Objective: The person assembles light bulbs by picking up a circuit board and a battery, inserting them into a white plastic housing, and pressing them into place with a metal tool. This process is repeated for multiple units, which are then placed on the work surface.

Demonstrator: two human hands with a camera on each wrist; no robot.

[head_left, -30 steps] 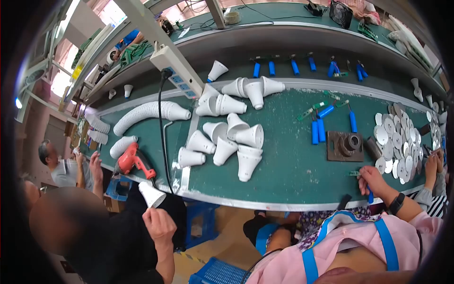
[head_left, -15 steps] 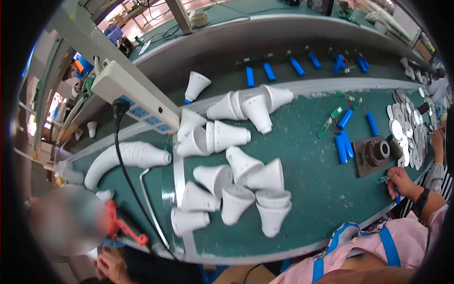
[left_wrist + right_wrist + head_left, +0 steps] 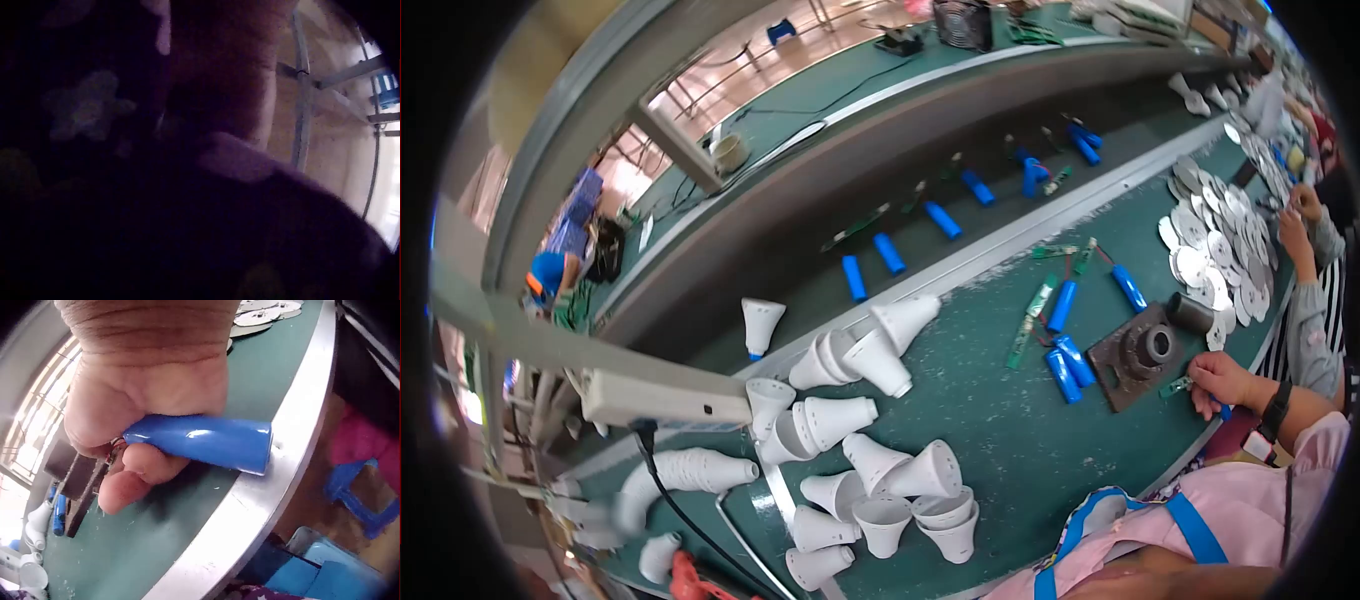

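My right hand (image 3: 1220, 382) is at the bench's front edge, its fingers curled round a blue cylindrical battery (image 3: 206, 440). In the right wrist view the battery lies across the palm, its flat end pointing out over the metal edge. A small green circuit board (image 3: 1175, 387) sticks out past the fingertips. Just beyond the hand stands a brown metal block with a round collar (image 3: 1135, 355). My left hand is outside the head view; in the left wrist view only shadowed skin (image 3: 225, 69) shows beside dark flowered cloth (image 3: 87, 109), its fingers hidden.
White lamp housings (image 3: 880, 465) are clustered at left. Several blue batteries with boards (image 3: 1062, 305) lie mid-bench, others (image 3: 940, 220) on the shelf behind. Metal discs (image 3: 1215, 245) are heaped at right, near another person's hands (image 3: 1295, 225). A power strip (image 3: 665, 398) and black cable run at left.
The head view has turned and tilted, so the bench now slants and the neighbour at left has nearly left view. My right hand still grips the battery beside the metal block.
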